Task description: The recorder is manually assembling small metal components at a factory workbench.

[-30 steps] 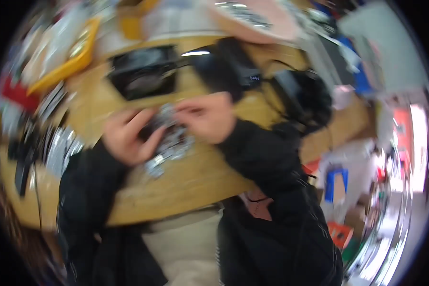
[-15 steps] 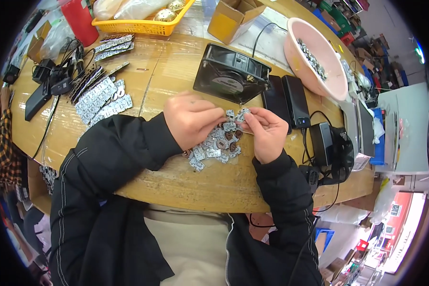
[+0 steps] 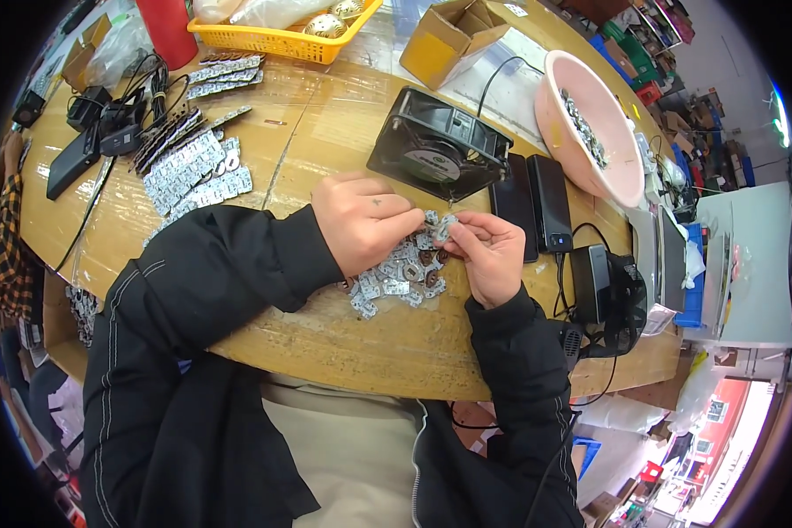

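Observation:
My right hand [image 3: 495, 260] pinches a small white circuit board [image 3: 445, 228] between thumb and fingers, just in front of a black square fan [image 3: 436, 145]. Close by on the left, the fingertips of my left hand [image 3: 361, 222] are pressed together at that board; what lies between them is too small and hidden to tell. Under and between both hands spreads a loose pile of small white circuit boards [image 3: 396, 287], with a few brown round pieces among them. The fan stands tilted on the table behind my hands.
Panels of joined boards [image 3: 185, 172] lie at left, near black adapters and cables [image 3: 119, 123]. Behind stand a yellow basket [image 3: 273, 42], a cardboard box [image 3: 444, 48] and a pink basin [image 3: 629, 167] with small parts. Black power banks [image 3: 550, 207] lie right of the fan.
My hands have drawn closer together over the pile, the right hand shifting slightly left with its board. The whole view has shifted a little.

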The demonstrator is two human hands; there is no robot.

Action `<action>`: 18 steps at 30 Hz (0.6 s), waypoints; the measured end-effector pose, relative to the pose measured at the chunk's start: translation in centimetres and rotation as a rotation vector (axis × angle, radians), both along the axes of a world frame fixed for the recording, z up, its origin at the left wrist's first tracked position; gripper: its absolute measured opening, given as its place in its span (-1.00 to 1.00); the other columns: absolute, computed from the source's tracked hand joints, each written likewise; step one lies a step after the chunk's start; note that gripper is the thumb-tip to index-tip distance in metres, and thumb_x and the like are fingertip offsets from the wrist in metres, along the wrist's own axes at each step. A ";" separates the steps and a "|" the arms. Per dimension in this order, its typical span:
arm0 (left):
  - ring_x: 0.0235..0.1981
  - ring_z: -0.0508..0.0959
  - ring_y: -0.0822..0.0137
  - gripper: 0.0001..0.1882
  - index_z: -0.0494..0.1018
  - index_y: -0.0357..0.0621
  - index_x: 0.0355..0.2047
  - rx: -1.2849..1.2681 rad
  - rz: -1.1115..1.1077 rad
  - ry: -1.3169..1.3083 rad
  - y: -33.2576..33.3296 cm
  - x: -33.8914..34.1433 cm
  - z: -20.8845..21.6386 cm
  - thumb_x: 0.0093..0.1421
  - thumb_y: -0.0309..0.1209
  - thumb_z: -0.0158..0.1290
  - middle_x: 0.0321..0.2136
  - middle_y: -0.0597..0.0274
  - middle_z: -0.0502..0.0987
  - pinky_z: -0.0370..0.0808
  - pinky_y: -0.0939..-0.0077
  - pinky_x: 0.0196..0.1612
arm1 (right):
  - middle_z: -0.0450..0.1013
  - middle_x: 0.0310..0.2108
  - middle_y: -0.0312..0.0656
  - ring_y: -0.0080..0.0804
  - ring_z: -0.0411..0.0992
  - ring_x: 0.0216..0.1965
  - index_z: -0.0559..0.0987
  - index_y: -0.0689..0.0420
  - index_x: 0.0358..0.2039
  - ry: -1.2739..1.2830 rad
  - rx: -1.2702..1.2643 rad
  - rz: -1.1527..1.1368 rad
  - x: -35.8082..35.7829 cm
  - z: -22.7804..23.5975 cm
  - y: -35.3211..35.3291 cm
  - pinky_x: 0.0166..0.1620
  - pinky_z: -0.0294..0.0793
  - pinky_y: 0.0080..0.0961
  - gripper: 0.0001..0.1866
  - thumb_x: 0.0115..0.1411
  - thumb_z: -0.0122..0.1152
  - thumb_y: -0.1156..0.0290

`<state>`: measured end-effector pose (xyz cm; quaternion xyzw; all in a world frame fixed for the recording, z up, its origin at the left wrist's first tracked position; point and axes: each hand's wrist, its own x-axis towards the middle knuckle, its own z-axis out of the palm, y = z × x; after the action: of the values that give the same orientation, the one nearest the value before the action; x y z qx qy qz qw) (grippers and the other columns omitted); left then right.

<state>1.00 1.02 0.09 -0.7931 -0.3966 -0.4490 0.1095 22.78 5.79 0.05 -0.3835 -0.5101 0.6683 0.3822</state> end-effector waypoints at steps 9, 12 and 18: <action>-0.55 0.51 0.35 -0.78 0.51 -0.06 -0.44 -0.008 0.027 -0.015 0.0 -0.2 0.0 -0.21 -0.43 0.13 -0.59 0.41 0.48 0.45 0.45 -0.51 | 0.57 -0.38 -0.03 -0.43 0.58 -0.42 0.55 0.41 -0.23 -0.054 0.015 0.023 0.0 0.0 -0.2 -0.33 0.58 -0.68 -0.84 0.15 0.20 0.66; -0.56 0.51 0.36 -0.79 0.51 -0.07 -0.44 0.006 0.007 0.005 -0.1 0.0 0.0 -0.20 -0.42 0.12 -0.60 0.42 0.47 0.44 0.44 -0.51 | 0.57 -0.38 -0.03 -0.42 0.58 -0.41 0.55 0.41 -0.24 -0.074 0.043 0.009 -0.1 0.0 -0.3 -0.33 0.58 -0.67 -0.84 0.15 0.20 0.66; -0.57 0.51 0.37 -0.80 0.50 -0.08 -0.45 0.026 -0.055 0.053 -0.2 -0.3 0.0 -0.17 -0.41 0.13 -0.61 0.42 0.46 0.43 0.44 -0.53 | 0.57 -0.38 -0.04 -0.46 0.57 -0.43 0.56 0.41 -0.26 -0.064 0.057 -0.048 -0.1 0.2 -0.6 -0.34 0.58 -0.66 -0.86 0.13 0.21 0.67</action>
<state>0.70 0.79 0.12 -0.8139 -0.3659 -0.4356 0.1180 22.67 5.22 0.30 -0.4057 -0.5316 0.6313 0.3927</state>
